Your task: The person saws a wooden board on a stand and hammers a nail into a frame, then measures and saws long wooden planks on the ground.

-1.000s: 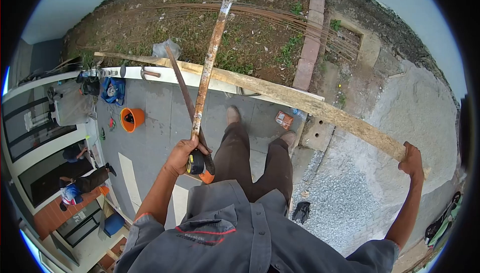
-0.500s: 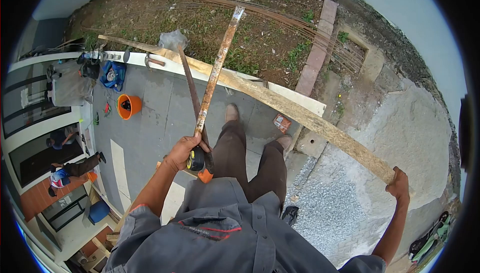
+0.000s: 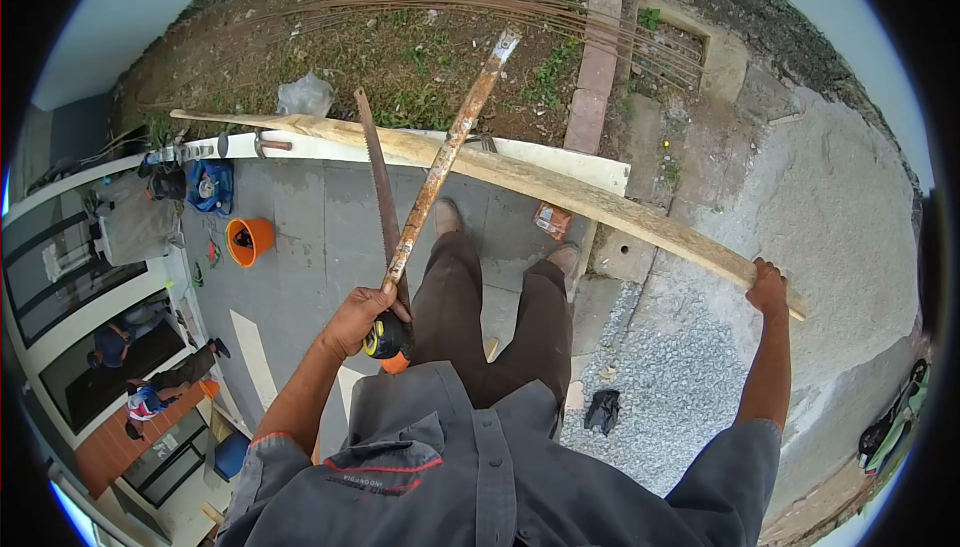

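My left hand (image 3: 358, 321) is closed around a tape measure (image 3: 379, 338) with a black and yellow case. Its worn, rust-coloured blade (image 3: 446, 157) sticks out forward. The same hand also holds a handsaw (image 3: 378, 182), whose toothed blade points away from me beside the tape; its orange handle (image 3: 397, 362) shows below the hand. My right hand (image 3: 768, 289) grips a long wooden plank (image 3: 590, 201) close to its right end. The plank slants across in front of me, passing behind the saw and the tape blade, and its far end lies over the white ledge at left.
A white ledge (image 3: 580, 169) borders a soil patch with rusty rods (image 3: 440, 2). A hammer (image 3: 270, 145) lies on the ledge. An orange bucket (image 3: 250, 241) stands on the grey tiles. Gravel (image 3: 655, 387) and sand (image 3: 830, 217) lie right. Two people (image 3: 145, 402) are at far left.
My right hand has moved up and left in view with the plank's end, and more of that end shows past the hand. The whole view has shifted. My left hand keeps its hold.
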`<state>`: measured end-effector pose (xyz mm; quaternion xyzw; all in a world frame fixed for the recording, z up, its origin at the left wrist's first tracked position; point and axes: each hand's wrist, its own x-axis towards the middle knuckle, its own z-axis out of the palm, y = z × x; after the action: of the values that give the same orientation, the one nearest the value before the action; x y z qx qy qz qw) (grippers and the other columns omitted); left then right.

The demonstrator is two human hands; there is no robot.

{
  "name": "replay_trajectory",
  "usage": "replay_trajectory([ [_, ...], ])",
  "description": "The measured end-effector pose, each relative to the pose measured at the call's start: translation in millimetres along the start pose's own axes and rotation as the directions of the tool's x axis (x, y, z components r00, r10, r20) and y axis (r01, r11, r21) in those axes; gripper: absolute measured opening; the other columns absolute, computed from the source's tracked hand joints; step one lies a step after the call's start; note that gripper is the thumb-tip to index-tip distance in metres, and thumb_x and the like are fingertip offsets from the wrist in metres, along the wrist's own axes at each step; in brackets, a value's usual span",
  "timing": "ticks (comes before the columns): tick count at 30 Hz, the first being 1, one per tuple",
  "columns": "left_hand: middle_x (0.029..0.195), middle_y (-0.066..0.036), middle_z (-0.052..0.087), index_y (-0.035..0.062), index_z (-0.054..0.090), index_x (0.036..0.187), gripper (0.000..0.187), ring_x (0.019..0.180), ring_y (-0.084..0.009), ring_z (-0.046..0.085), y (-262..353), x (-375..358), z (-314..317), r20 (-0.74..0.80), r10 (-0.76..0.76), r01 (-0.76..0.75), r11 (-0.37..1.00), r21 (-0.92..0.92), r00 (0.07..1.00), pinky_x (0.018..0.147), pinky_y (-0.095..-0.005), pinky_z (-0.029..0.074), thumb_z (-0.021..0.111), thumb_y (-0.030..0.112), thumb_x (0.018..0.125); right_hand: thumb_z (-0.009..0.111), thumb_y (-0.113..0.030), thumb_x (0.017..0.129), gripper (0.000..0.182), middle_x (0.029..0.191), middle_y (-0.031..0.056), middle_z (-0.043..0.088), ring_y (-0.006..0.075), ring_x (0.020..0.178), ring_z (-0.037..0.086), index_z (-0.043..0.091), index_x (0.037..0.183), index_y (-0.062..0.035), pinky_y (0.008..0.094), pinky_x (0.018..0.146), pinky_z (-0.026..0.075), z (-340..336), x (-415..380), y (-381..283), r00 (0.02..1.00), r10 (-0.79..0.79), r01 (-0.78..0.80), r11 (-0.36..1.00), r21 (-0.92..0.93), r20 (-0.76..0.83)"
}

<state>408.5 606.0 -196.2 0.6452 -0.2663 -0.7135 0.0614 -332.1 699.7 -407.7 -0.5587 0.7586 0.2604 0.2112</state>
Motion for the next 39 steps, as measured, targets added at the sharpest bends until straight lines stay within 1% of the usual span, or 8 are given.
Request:
replay_trajectory([
  [2,0.083,-0.012,0.068,-0.0028,0.071,0.078,0.056,0.078,-0.019,0.063,-1.8,1.5,1.8,0.014,0.014,-0.014,1.0,0.013,1.0,0.075,-0.0294,0.051,0.057,0.048,0.097,0.084,-0.012,0.052,0.068,0.11,0.0129,0.063,0.0354,0.105,0.061,0.055,0.113,-0.0121,0.0509,0.091,0.048,2.2,0.6,2.0,1.0,-0.012,0.012,1.0,-0.021,-0.025],
  [7,0.08,-0.011,0.068,-0.0028,0.072,0.079,0.055,0.078,-0.018,0.063,-7.5,7.3,3.3,0.029,-0.01,0.009,0.999,0.03,1.0,0.076,-0.03,0.052,0.056,0.048,0.097,0.087,-0.015,0.052,0.069,0.109,0.012,0.063,0.0332,0.106,0.06,0.058,0.115,-0.0132,0.0505,0.095,0.045,-70.9,-25.2,-27.9,0.999,-0.039,0.038,0.988,0.146,0.001],
  [17,0.081,-0.013,0.07,-0.0044,0.072,0.079,0.057,0.079,-0.0182,0.064,2.7,4.1,6.0,0.058,-0.01,0.002,0.989,0.145,0.998,0.077,-0.0295,0.051,0.054,0.047,0.098,0.091,-0.022,0.048,0.085,0.115,0.0115,0.063,0.0327,0.115,0.056,0.056,0.124,-0.0149,0.0526,0.102,0.04,-78.6,-14.6,-32.7,0.996,0.042,-0.054,0.988,0.147,0.085],
  [19,0.081,-0.013,0.07,-0.0042,0.072,0.08,0.056,0.079,-0.0184,0.065,4.2,2.3,5.5,0.036,-0.025,0.019,0.988,0.151,0.999,0.077,-0.0296,0.051,0.054,0.046,0.098,0.09,-0.022,0.048,0.085,0.117,0.0128,0.062,0.0334,0.115,0.056,0.055,0.124,-0.0138,0.0493,0.101,0.042,-82.6,-16.6,-36.1,1.0,0.012,-0.009,0.986,0.169,-0.016],
  [22,0.082,-0.013,0.07,-0.0043,0.072,0.08,0.056,0.078,-0.0189,0.065,2.3,2.4,2.0,0.031,-0.02,0.015,0.986,0.164,0.999,0.076,-0.0299,0.052,0.054,0.046,0.098,0.09,-0.021,0.049,0.084,0.119,0.0126,0.061,0.0334,0.117,0.055,0.055,0.125,-0.0139,0.0512,0.102,0.041,-80.5,-5.9,-37.1,0.997,0.051,-0.06,0.984,0.167,0.058],
  [26,0.076,-0.009,0.067,-0.0038,0.073,0.079,0.058,0.074,-0.0146,0.059,-0.7,2.3,0.1,0.023,-0.02,0.016,0.988,0.152,1.0,0.074,-0.0288,0.049,0.054,0.048,0.098,0.09,-0.021,0.051,0.082,0.12,0.012,0.061,0.0337,0.117,0.055,0.055,0.125,-0.0138,0.0534,0.1,0.042,-71.0,9.9,-39.4,0.997,0.08,-0.081,0.989,0.125,0.018],
  [28,0.081,-0.013,0.07,-0.0046,0.072,0.08,0.058,0.078,-0.0197,0.065,-4.4,3.9,-5.0,0.023,-0.039,0.034,0.984,0.175,0.999,0.077,-0.0306,0.052,0.054,0.047,0.098,0.089,-0.022,0.057,0.081,0.125,0.0102,0.057,0.0315,0.124,0.051,0.053,0.129,-0.015,0.0557,0.107,0.037,-70.8,18.3,-43.3,0.989,0.143,-0.144,0.985,0.09,0.026],
  [39,0.081,-0.013,0.069,-0.0046,0.072,0.079,0.058,0.079,-0.0205,0.065,-6.2,2.8,-3.1,-0.017,-0.058,0.06,0.982,0.18,0.998,0.078,-0.0311,0.051,0.054,0.048,0.098,0.082,-0.019,0.065,0.064,0.123,0.0111,0.058,0.0323,0.121,0.052,0.055,0.123,-0.0116,0.0558,0.104,0.038,-80.3,37.7,-54.6,0.984,0.174,-0.177,0.982,0.066,0.045],
])
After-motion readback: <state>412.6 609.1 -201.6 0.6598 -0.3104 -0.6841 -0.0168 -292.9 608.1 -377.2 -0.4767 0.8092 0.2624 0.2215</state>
